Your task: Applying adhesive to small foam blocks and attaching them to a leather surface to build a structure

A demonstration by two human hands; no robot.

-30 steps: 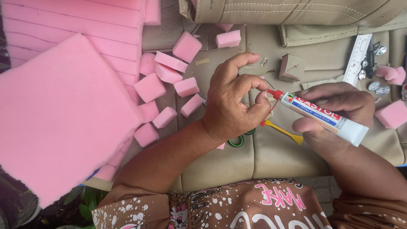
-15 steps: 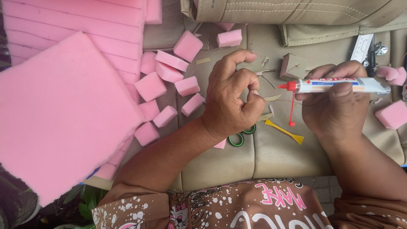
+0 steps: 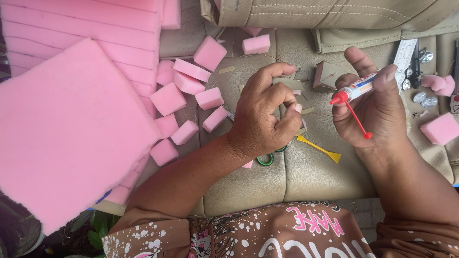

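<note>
Red-capped glue tube (image 3: pixel 357 89) now lifted clear of left hand (image 3: pixel 265 117), gripped in right hand (image 3: pixel 370 107), red pin dangling; left grip pinched shut around a small scrap over beige cushion (image 3: pixel 306 177).

The left side is blocked by a large pink foam slab (image 3: pixel 71 129), and small pink foam blocks (image 3: pixel 184 98) are scattered just beside the left hand (image 3: pixel 267 117). A narrow gap is left between the two hands, crossed low down by a yellow spatula (image 3: pixel 319 148). Beyond the right hand (image 3: pixel 370 107), room is taken by metal bits (image 3: pixel 424 99) and a foam cube (image 3: pixel 441 129). Bare beige cushion (image 3: pixel 315 179) lies open below the hands.
</note>
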